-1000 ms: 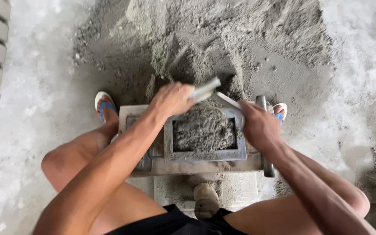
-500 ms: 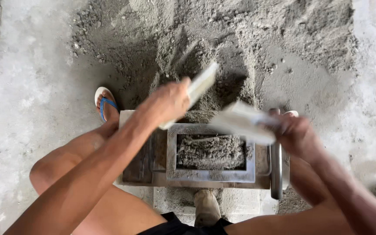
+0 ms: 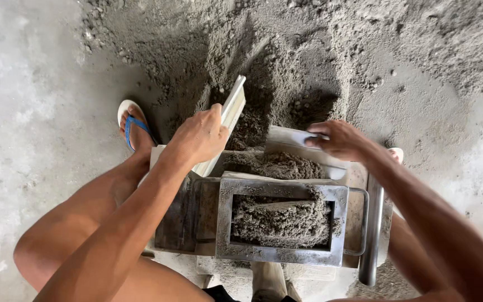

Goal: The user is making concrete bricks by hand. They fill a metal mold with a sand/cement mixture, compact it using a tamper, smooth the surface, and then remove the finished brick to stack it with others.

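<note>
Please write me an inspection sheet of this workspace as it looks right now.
Surface: grey concrete floor, dusty.
Job's things: metal mould part-filled with damp grey mix; flat pale board and flat plate scooping mix at its far edge.
Clutter: large mix heap; steel lever handle.
Hands: left hand grips the board; right hand holds the plate.
Cables: nothing seen.
Surroundings: blue-strapped sandal on the left foot.

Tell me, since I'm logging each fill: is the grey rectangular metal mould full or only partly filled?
Partly filled. The grey rectangular metal mould holds damp grey sand mix lying uneven, below the rim at its left end.
</note>
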